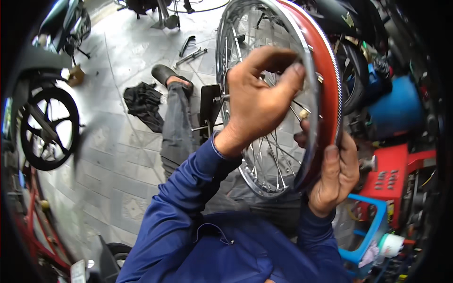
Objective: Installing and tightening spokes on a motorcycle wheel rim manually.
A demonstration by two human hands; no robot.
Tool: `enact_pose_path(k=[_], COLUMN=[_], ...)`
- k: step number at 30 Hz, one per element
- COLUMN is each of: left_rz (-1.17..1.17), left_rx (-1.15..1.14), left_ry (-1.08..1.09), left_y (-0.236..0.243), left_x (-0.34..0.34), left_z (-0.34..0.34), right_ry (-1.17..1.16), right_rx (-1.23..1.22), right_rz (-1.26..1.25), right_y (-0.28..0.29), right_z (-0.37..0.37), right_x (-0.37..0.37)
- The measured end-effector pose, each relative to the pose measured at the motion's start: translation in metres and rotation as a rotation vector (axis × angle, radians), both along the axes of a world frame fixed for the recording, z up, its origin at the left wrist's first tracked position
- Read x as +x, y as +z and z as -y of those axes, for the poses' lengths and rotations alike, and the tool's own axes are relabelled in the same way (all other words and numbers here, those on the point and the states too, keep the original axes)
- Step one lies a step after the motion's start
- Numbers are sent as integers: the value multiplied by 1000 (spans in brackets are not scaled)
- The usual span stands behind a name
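Note:
A spoked wheel stands upright in front of me, with a chrome rim (307, 52), a red band (328, 94), thin spokes (276, 170) and a small pale fitting (304, 114). My left hand (262, 96) is over the spokes near the rim's upper part, thumb and finger curled together; what they hold, if anything, is hidden. My right hand (337, 174) grips the rim low on the right, thumb outside and some fingertips showing inside among the spokes. A black bracket (210, 111) is at the hub.
Motorbikes (47, 127) surround me. Loose metal parts (191, 56) and black cloth (141, 106) lie on the tiled floor (104, 188) by my outstretched leg (174, 122). At right are a red metal piece (382, 165), a blue drum (394, 106) and a blue crate (361, 252).

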State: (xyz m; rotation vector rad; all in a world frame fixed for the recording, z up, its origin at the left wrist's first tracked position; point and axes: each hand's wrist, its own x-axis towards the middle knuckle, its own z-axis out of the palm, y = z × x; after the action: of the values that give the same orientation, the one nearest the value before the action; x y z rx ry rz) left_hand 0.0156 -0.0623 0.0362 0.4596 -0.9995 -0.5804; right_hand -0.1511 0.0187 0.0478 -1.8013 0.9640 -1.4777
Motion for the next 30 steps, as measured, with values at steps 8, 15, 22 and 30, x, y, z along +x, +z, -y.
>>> enact_pose_path(k=[8,15,22,30], left_rz=[61,-30,-6,-8], left_rx=[-68,-63,-55,-111], left_ry=[333,293,240,194], left_y=[-21,-21,-13,4], left_x=[-9,-15,-6,-5], left_z=[-7,2,3,9], right_ry=[-148,-157,-158,-197], right_rx=[-119,-146,-205,-144], right_rz=[-331,-467,-512,-507], right_y=[8,23,25,26], right_z=[-25,-22,-19,-23], right_x=[-8,-6,-6,-1])
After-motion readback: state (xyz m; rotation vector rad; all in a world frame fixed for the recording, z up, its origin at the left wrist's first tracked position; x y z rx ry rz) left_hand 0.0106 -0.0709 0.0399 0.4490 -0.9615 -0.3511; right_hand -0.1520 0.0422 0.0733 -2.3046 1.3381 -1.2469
